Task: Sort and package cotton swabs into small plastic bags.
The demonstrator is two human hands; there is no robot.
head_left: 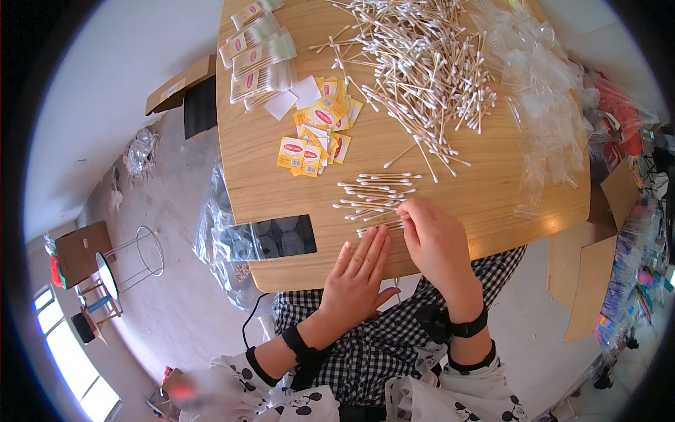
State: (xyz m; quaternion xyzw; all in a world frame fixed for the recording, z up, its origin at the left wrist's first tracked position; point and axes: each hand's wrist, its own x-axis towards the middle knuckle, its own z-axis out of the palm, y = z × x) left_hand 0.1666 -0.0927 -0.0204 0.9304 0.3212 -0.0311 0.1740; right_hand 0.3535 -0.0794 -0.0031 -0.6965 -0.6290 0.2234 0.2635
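Resting flat near the near edge of the wooden table (450, 211), the left hand (358, 271) lies palm down with its fingers straight and together, gripping nothing; its fingertips reach the nearest swabs. The right hand (436, 235) is curled just beside it, fingertips drawn together on the near end of the small row of cotton swabs (373, 197), which lies in loose parallel lines a little in from the near edge, about midway along it. Whether the right fingers actually pinch a swab or only press on them cannot be told, since the hand covers the contact.

Several things could go wrong from here. The row sits close to the near edge, so a careless sweep of either hand could roll swabs off onto the checked lap below. The swabs are light and round, and a nudge would likely spoil their alignment. The big loose heap of swabs (422, 70) toward the far edge spreads down toward the row, and stray ones could mix in. The clear plastic bags (541, 105) along the right edge look slippery and hang over the side.

Yellow paper labels (316, 133) lie left of centre, and filled swab packets (256, 56) sit at the far left corner. A dark flat panel (285, 238) at the near left edge is hard to identify, possibly a tray under a clear bag. The far edge is cut off by the frame.
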